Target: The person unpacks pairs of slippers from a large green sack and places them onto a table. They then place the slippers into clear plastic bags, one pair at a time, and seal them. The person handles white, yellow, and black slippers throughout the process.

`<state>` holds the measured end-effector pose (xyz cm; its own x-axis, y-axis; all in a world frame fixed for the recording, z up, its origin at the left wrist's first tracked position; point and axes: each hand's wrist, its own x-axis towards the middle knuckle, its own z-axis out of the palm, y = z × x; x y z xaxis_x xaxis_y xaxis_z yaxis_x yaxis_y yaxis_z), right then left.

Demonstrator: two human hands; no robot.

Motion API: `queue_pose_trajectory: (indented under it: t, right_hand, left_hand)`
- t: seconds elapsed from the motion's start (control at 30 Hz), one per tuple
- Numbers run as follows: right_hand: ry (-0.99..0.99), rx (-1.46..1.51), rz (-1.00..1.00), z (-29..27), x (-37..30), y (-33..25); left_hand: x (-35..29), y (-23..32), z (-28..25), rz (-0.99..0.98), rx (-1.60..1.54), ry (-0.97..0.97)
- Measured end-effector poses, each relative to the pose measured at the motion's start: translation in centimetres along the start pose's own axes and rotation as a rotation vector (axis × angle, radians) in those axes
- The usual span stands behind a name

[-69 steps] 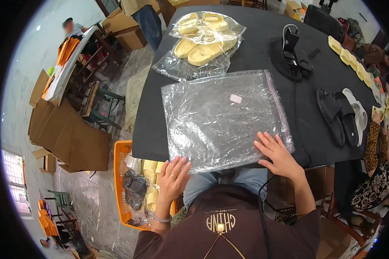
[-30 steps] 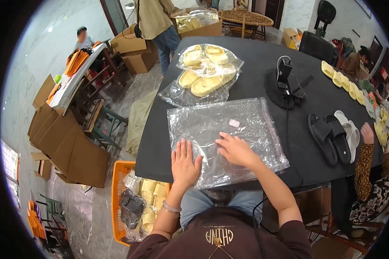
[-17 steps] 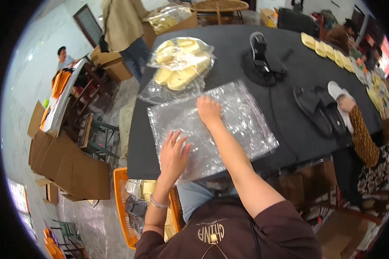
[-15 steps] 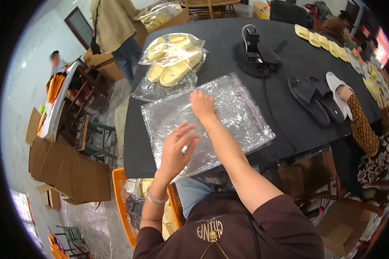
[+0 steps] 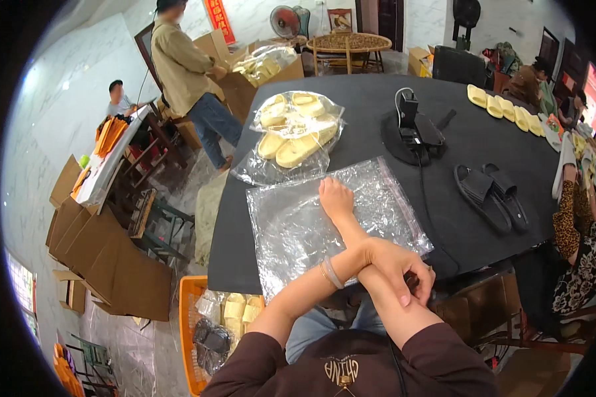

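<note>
A large clear plastic bag (image 5: pixel 291 231) lies flat on the black tabletop in front of me. My right hand (image 5: pixel 336 197) rests on it, curled into a loose fist, with nothing visible in it. My left hand (image 5: pixel 398 266), a pale bangle on its wrist, crosses over and its bent fingers grip my right forearm (image 5: pixel 394 301). Beyond the bag's far left corner sit bagged cream-yellow slippers (image 5: pixel 298 149), stacked in clear wrapping.
A black device with a cable (image 5: pixel 414 135) stands on the table (image 5: pixel 371 99), left of a pair of black slippers (image 5: pixel 490 195). Yellow slippers (image 5: pixel 506 109) line the far right edge. An orange basket (image 5: pixel 191 344) holds wrapped slippers below left. Other people are nearby.
My left hand has moved from above the bag across to my right forearm. My right fist stays on the bag. The view has tilted up; a person's hand has left a white slipper at right.
</note>
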<state>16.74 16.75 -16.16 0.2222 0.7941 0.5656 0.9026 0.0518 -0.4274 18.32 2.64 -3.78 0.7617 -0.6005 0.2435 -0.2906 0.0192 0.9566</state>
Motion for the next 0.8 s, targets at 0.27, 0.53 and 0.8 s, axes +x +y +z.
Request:
queue_pose_trajectory:
  t: [0.27, 0.53, 0.8]
  right_hand:
    - [-0.014, -0.026, -0.002, -0.5, 0.0, 0.7]
    - [-0.017, -0.034, -0.005, -0.4, 0.0, 1.1]
    - [-0.139, -0.033, 0.013, -1.4, -0.2, 0.8]
  left_hand:
    - [0.7, 1.3, 2.1, 0.087, 0.117, 0.02]
    - [0.8, -2.0, 1.5, 0.084, 0.179, -0.045]
    - [2.9, 1.0, 4.0, 0.17, 0.295, 0.162]
